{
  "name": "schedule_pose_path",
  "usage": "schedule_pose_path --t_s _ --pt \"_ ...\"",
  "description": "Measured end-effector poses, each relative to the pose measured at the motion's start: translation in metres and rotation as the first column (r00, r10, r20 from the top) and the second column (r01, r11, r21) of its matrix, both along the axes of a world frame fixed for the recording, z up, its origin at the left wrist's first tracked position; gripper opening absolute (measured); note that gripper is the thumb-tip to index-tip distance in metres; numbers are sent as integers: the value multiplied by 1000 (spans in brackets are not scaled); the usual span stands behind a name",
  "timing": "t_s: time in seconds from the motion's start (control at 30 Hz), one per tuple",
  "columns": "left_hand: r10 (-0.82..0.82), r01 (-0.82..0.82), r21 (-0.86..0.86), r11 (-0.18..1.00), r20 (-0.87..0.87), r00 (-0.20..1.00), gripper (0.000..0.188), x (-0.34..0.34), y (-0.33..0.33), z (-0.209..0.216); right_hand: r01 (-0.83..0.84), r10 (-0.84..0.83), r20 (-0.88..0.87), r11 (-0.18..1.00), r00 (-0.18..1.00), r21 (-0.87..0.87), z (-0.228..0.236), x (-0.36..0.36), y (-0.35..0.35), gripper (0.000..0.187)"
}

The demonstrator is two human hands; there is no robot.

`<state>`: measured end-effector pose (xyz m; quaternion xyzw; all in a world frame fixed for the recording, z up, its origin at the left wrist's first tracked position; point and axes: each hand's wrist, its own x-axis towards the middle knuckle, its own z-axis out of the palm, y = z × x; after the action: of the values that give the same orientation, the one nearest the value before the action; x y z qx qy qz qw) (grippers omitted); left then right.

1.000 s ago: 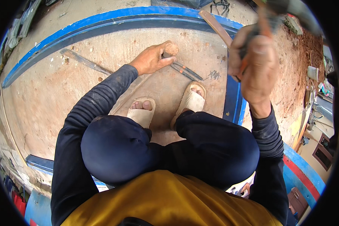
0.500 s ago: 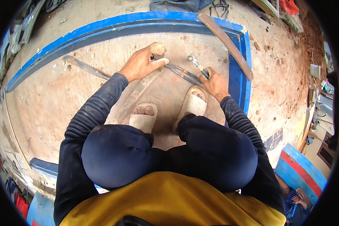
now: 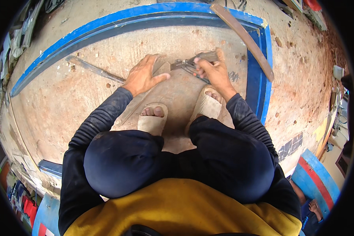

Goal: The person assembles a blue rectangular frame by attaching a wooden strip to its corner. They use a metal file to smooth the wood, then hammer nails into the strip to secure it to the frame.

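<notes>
My left hand is held low over the floor, its fingers stretched out, thumb apart, nothing in its grasp. Beneath its fingers is the end of a wooden strip that runs back toward my left sandal. My right hand has its fingers curled at a dark wooden-handled tool, which lies sideways and is smeared by motion; its exact kind is unclear. Below that tool, pincers lie on the floor, partly hidden by my right hand. I cannot make out the hammer.
A blue frame surrounds the work spot at the far and right sides. A brown wooden bar leans across its far right corner. A flat, worn bar lies at the left. At the lower right, another person's hand shows beside a blue-and-red panel.
My left hand has let go of the upright round-topped wooden piece and spread its fingers. My right hand has moved up, without the hammer, to the sideways wooden-handled tool. The view has shifted slightly.
</notes>
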<state>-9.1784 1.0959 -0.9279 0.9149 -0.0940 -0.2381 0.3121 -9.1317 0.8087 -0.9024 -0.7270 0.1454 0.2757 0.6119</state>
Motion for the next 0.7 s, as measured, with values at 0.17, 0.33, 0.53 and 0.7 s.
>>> schedule_pose_path --t_s 0.17,0.33,0.53,0.7 --pt "-90 117 287 951 -105 990 78 -52 15 -49 148 -151 46 987 987 55 4 -2 -16 35" --pt "-76 84 298 951 -38 996 80 -60 22 -61 61 -77 187 994 979 87 39 11 -21 32" --pt "41 -19 288 958 -70 997 84 -69 29 -53 -24 15 80 994 997 109 54 14 -2 30" --pt "123 -131 78 988 100 987 74 -41 37 -20 -126 155 105 961 982 -246 51 12 21 36"
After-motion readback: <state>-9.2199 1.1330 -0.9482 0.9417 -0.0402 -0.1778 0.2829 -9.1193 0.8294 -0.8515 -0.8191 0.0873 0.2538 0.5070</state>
